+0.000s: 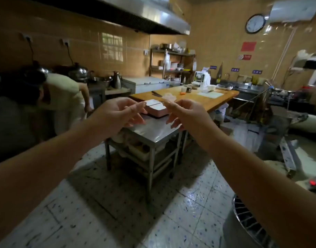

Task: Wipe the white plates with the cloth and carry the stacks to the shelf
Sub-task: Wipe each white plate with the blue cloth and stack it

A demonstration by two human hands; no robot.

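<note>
Both bare arms stretch forward at chest height over a tiled kitchen floor. The left hand (117,113) is loosely spread, fingers relaxed and holding nothing. The right hand (186,113) has its fingers curled, and its thumb and forefinger may be pinching a small pale, translucent scrap (169,97); blur makes this uncertain. Beyond the hands, a stack of white plates (154,108), rectangular, sits at the far edge of a steel table (153,133). A wooden worktable (216,99) stands behind it.

You stand in a commercial kitchen. A steel extraction hood (117,13) overhangs tiled walls. Steel prep table (152,133), wooden worktop (216,99), sinks (246,86) beyond.
</note>
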